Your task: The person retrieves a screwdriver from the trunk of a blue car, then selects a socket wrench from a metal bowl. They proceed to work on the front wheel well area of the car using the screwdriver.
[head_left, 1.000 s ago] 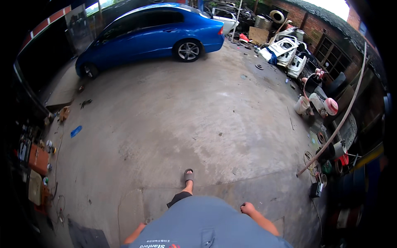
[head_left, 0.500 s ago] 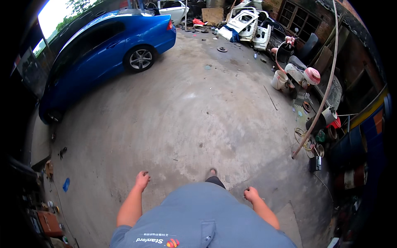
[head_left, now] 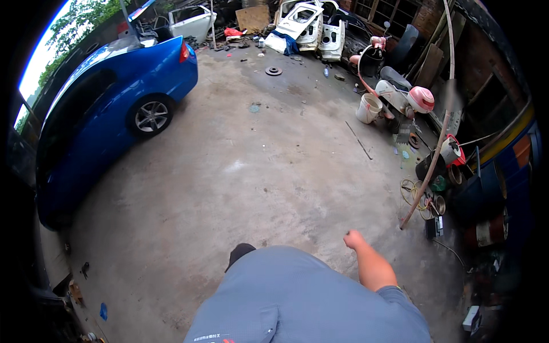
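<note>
My right hand (head_left: 354,239) swings forward at the right of my body, over the concrete floor (head_left: 229,194). Its fingers are curled in, and nothing shows in them. The hand touches nothing around it; the foot of a long leaning pole (head_left: 420,194) is the nearest thing, some way to its right. My left hand is out of view. Below me are my blue-grey shirt (head_left: 297,297) and one dark-clad knee (head_left: 239,254).
A blue car (head_left: 108,114) stands at the left. White car doors (head_left: 303,26) and scrap lie at the back. Along the right are a white bucket (head_left: 369,108), a pink-and-white scooter (head_left: 394,94), a yellow hose (head_left: 409,188), a battery (head_left: 434,227) and drums (head_left: 486,231). A brake disc (head_left: 273,71) lies on the floor.
My right hand has swung forward, and my left hand has gone out of view. A knee now shows at the left of my shirt. The car appears larger and lower in view.
</note>
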{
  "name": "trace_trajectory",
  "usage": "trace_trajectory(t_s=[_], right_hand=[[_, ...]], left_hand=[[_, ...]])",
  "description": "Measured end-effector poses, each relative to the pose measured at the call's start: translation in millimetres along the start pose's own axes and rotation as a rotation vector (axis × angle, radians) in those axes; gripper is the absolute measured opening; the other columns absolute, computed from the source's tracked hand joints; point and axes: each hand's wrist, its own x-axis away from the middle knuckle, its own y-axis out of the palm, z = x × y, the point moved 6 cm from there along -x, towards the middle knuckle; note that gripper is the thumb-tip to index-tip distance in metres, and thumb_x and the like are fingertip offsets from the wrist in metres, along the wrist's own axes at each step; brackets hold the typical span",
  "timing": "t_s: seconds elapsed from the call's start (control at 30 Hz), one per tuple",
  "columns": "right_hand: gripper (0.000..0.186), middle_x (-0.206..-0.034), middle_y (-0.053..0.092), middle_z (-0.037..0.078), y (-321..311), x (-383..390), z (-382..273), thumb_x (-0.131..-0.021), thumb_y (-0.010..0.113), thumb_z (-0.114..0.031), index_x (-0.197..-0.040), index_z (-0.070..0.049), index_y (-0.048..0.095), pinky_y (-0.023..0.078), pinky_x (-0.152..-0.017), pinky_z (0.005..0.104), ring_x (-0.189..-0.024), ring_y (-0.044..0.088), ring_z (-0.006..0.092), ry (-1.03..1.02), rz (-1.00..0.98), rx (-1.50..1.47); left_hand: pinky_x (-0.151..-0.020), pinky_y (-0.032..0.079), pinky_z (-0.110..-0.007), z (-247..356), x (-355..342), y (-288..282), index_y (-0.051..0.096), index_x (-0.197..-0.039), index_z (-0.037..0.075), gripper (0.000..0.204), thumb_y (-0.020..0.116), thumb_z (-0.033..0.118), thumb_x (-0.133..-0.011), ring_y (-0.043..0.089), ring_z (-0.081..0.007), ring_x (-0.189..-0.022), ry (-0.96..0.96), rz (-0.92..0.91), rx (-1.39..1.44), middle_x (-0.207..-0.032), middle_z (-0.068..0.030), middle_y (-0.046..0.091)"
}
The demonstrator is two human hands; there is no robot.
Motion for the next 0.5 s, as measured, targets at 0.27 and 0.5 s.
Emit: trace_trajectory(t_s=[0.27, 0.5], right_hand=[[0.031, -0.104, 0.069, 0.020, -31, -177, -217, -0.080, 0.057, -0.022, -0.102, -0.005, 0.070, 0.051, -0.085, 0.0425, -0.100, 0.065, 0.0351, -0.027, -0.130, -0.279], [0.029, -0.083, 0.069, 0.018, 9, -262, -270, -0.079, 0.057, -0.014, -0.100, 0.002, 0.067, 0.054, -0.062, 0.0403, -0.067, 0.068, 0.0260, 0.183, -0.353, -0.433]], left_hand=[[-0.062, 0.052, -0.033, 122, -161, -90, 0.064, -0.113, -0.002, 0.034, 0.051, 0.011, -0.085, 0.064, -0.0197, -0.070, -0.030, 0.010, 0.065, -0.087, -0.0136, 0.067], [-0.064, 0.053, -0.033, 383, -276, -284, 0.064, -0.113, -0.003, 0.034, 0.050, 0.011, -0.085, 0.065, -0.0200, -0.074, 0.108, 0.171, 0.252, -0.091, -0.0143, 0.068]])
